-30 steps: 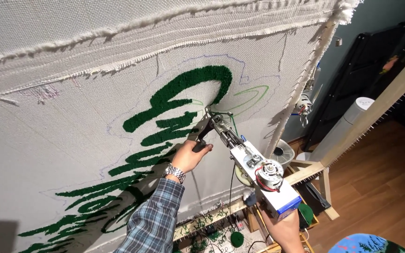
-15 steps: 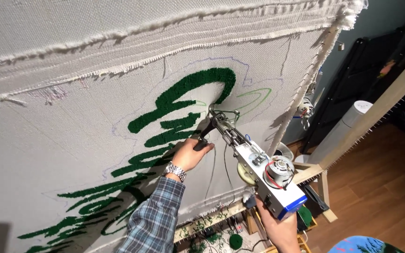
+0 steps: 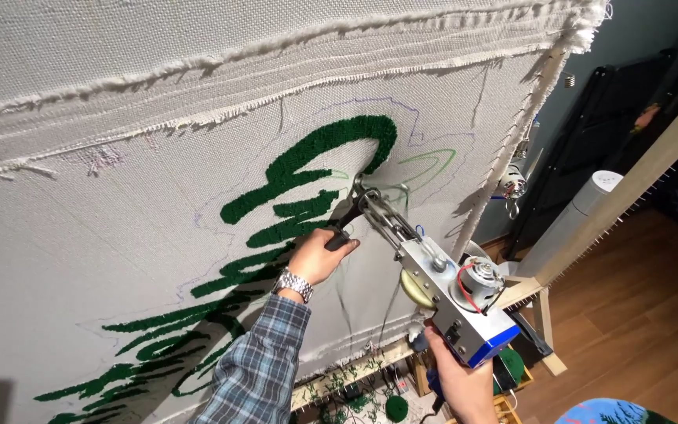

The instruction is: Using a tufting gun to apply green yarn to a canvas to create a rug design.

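Since the earlier frame, the tufting gun [image 3: 425, 271] has gone a little higher on the stretched cloth [image 3: 119, 220], so its needle end now touches the cloth just under the curved top of the green tufted pattern [image 3: 308, 169]. Both hands stay on the tool as before.

I see my left hand [image 3: 319, 255] with its fingers [image 3: 343, 235] wrapped tight around the black front handle, close to the cloth. On this wrist there is a metal watch [image 3: 293, 284], and below it the plaid sleeve [image 3: 256, 369]. My right hand [image 3: 461, 385] is lower, at the back of the gun, and it holds the rear grip under the blue-and-silver body (the fingers themselves are mostly hidden behind the tool, but the hand is clearly closed on it). The small motor [image 3: 479, 279] sits on top of the body, with red and black wires.

At right, the wooden frame [image 3: 637, 184] holds the cloth edge, and a white cylinder [image 3: 582, 216] stands behind it. Green yarn balls [image 3: 395, 408] lie low, near the frame's foot, above the wooden floor [image 3: 645, 330].
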